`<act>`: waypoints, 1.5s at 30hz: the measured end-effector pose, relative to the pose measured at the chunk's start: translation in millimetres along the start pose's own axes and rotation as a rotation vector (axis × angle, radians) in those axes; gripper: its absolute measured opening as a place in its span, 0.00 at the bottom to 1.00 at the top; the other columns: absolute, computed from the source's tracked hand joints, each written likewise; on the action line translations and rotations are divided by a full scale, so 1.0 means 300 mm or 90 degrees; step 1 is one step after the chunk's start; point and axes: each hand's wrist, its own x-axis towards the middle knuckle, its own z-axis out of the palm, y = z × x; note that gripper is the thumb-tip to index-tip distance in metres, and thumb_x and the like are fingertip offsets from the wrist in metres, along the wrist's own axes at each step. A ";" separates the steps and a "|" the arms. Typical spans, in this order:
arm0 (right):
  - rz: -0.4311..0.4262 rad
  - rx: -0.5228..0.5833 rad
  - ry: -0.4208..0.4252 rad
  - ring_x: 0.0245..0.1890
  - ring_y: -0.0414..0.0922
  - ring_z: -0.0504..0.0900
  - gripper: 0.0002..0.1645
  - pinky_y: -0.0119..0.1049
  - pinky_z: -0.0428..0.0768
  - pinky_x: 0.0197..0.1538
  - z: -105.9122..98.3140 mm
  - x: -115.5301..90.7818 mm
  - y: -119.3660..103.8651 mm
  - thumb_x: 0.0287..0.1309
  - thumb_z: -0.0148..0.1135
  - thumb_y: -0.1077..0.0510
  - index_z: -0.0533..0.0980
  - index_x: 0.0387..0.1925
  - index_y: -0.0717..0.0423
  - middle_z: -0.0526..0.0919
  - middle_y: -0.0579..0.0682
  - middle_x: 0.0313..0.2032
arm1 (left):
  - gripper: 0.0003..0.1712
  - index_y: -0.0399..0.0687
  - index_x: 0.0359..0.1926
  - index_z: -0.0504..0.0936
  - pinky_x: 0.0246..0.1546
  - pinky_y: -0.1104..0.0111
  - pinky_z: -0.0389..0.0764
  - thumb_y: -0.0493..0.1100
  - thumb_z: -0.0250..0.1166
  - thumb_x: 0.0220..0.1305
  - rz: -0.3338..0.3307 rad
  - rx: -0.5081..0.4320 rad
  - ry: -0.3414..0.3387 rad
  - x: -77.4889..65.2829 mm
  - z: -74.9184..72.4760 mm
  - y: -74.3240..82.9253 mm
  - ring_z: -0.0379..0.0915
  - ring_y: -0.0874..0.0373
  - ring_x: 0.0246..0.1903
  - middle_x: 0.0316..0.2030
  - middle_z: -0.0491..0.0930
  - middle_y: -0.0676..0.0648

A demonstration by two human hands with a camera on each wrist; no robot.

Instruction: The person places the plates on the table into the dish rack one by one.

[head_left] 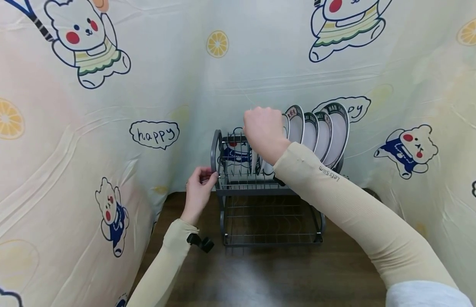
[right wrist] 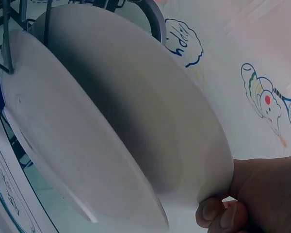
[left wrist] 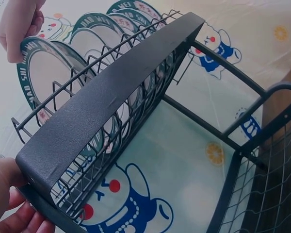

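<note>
A two-tier dark grey dish rack (head_left: 257, 192) stands before me with several white plates (head_left: 309, 132) upright in its upper tier. My left hand (head_left: 201, 185) holds the left end of the rack; in the left wrist view its thumb and fingers (left wrist: 26, 218) lie around the lower frame bar. My right hand (head_left: 265, 132) is above the rack's left half. It pinches the rim of a white plate (right wrist: 184, 116) with a dark lettered border, the plate nearest the rack's left end (left wrist: 48, 73). The right forearm hides part of the rack in the head view.
The rack's lower wire shelf (head_left: 272, 221) is below the plates. Dark wood-grain table (head_left: 261, 273) lies in front. A printed cloth (head_left: 192, 85) hangs close behind and on both sides. A black strap piece (head_left: 199, 242) sticks out from the left wrist.
</note>
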 end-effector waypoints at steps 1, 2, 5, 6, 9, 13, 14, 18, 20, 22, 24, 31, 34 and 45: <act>0.000 0.000 -0.005 0.23 0.44 0.74 0.20 0.37 0.78 0.27 0.004 0.000 -0.001 0.77 0.56 0.48 0.77 0.26 0.50 0.74 0.46 0.22 | 0.13 0.37 0.54 0.78 0.54 0.63 0.81 0.39 0.65 0.74 0.000 -0.002 0.000 -0.001 0.000 0.000 0.78 0.47 0.49 0.50 0.80 0.37; 0.001 -0.001 -0.010 0.23 0.44 0.75 0.20 0.37 0.79 0.28 0.007 0.001 -0.003 0.77 0.56 0.48 0.77 0.26 0.50 0.75 0.45 0.22 | 0.13 0.37 0.54 0.78 0.54 0.61 0.81 0.39 0.65 0.74 0.000 -0.003 0.000 -0.001 0.000 0.001 0.78 0.47 0.49 0.50 0.80 0.37; 0.004 -0.006 -0.017 0.23 0.43 0.76 0.21 0.38 0.81 0.29 0.012 0.003 -0.006 0.77 0.56 0.48 0.77 0.25 0.50 0.77 0.45 0.22 | 0.13 0.38 0.54 0.78 0.54 0.62 0.81 0.39 0.66 0.73 0.000 -0.003 0.002 0.000 0.000 -0.003 0.78 0.47 0.49 0.50 0.81 0.37; 0.004 -0.006 -0.019 0.23 0.43 0.77 0.21 0.38 0.81 0.29 0.013 0.005 -0.008 0.77 0.56 0.49 0.77 0.25 0.50 0.78 0.45 0.22 | 0.13 0.38 0.54 0.78 0.54 0.63 0.81 0.39 0.66 0.73 0.000 -0.003 0.002 0.001 0.000 -0.004 0.78 0.47 0.49 0.50 0.81 0.37; 0.004 -0.008 -0.022 0.24 0.43 0.78 0.19 0.39 0.82 0.30 0.015 0.008 -0.010 0.76 0.56 0.49 0.78 0.27 0.50 0.78 0.45 0.24 | 0.13 0.38 0.54 0.79 0.51 0.69 0.81 0.39 0.66 0.73 0.003 -0.003 0.004 0.002 0.002 -0.007 0.78 0.47 0.49 0.50 0.81 0.37; 0.004 -0.013 -0.025 0.25 0.44 0.79 0.16 0.40 0.84 0.32 0.021 0.011 -0.011 0.75 0.58 0.49 0.80 0.30 0.51 0.80 0.46 0.25 | 0.13 0.37 0.53 0.78 0.48 0.76 0.79 0.39 0.66 0.73 0.004 -0.005 0.006 0.002 0.005 -0.009 0.78 0.47 0.48 0.49 0.80 0.37; 0.006 -0.016 -0.026 0.25 0.43 0.79 0.16 0.40 0.84 0.32 0.021 0.011 -0.011 0.75 0.59 0.49 0.80 0.31 0.51 0.80 0.46 0.26 | 0.13 0.37 0.53 0.78 0.47 0.77 0.79 0.38 0.66 0.73 0.004 -0.006 0.006 0.002 0.006 -0.009 0.78 0.47 0.48 0.49 0.80 0.37; 0.009 -0.032 -0.029 0.25 0.43 0.77 0.10 0.39 0.83 0.31 0.021 0.009 -0.008 0.72 0.59 0.57 0.81 0.32 0.52 0.80 0.46 0.25 | 0.13 0.37 0.53 0.78 0.46 0.79 0.78 0.38 0.66 0.73 0.005 -0.006 0.007 0.002 0.006 -0.006 0.78 0.47 0.48 0.49 0.80 0.37; 0.011 -0.040 -0.030 0.25 0.43 0.75 0.09 0.38 0.82 0.31 0.020 0.008 -0.005 0.70 0.58 0.61 0.80 0.32 0.53 0.79 0.46 0.25 | 0.13 0.37 0.53 0.79 0.46 0.79 0.78 0.39 0.66 0.73 0.005 -0.007 0.007 0.003 0.006 -0.005 0.78 0.47 0.48 0.49 0.80 0.36; 0.014 -0.047 -0.030 0.24 0.43 0.73 0.10 0.37 0.80 0.30 0.020 0.007 0.000 0.69 0.56 0.64 0.80 0.31 0.53 0.78 0.46 0.24 | 0.13 0.37 0.53 0.79 0.46 0.79 0.78 0.39 0.66 0.73 0.004 -0.008 0.006 0.004 0.006 -0.005 0.78 0.47 0.48 0.49 0.81 0.36; 0.018 -0.052 -0.030 0.24 0.42 0.72 0.10 0.37 0.79 0.29 0.021 0.007 0.003 0.69 0.56 0.64 0.80 0.31 0.53 0.78 0.46 0.24 | 0.13 0.37 0.53 0.79 0.47 0.79 0.79 0.39 0.66 0.73 0.005 -0.011 0.005 0.005 0.006 -0.006 0.78 0.47 0.48 0.49 0.81 0.36; 0.008 -0.040 -0.029 0.25 0.43 0.76 0.10 0.41 0.83 0.31 0.027 0.009 0.000 0.71 0.57 0.65 0.83 0.37 0.53 0.81 0.48 0.26 | 0.13 0.37 0.53 0.79 0.46 0.81 0.77 0.40 0.66 0.74 -0.014 -0.023 0.002 -0.001 0.006 -0.001 0.77 0.47 0.49 0.50 0.80 0.36; 0.006 -0.047 -0.023 0.24 0.43 0.75 0.10 0.40 0.83 0.30 0.030 0.010 0.004 0.69 0.57 0.66 0.83 0.36 0.53 0.81 0.48 0.25 | 0.14 0.35 0.55 0.78 0.46 0.82 0.76 0.39 0.64 0.75 -0.026 -0.021 -0.001 -0.009 0.008 0.020 0.76 0.45 0.50 0.51 0.79 0.34; -0.007 -0.038 -0.005 0.22 0.42 0.68 0.17 0.35 0.73 0.24 0.029 0.009 0.020 0.68 0.51 0.68 0.76 0.24 0.52 0.75 0.45 0.21 | 0.14 0.29 0.54 0.76 0.45 0.81 0.76 0.35 0.62 0.75 -0.035 -0.008 -0.013 -0.038 -0.004 0.107 0.76 0.43 0.50 0.51 0.79 0.31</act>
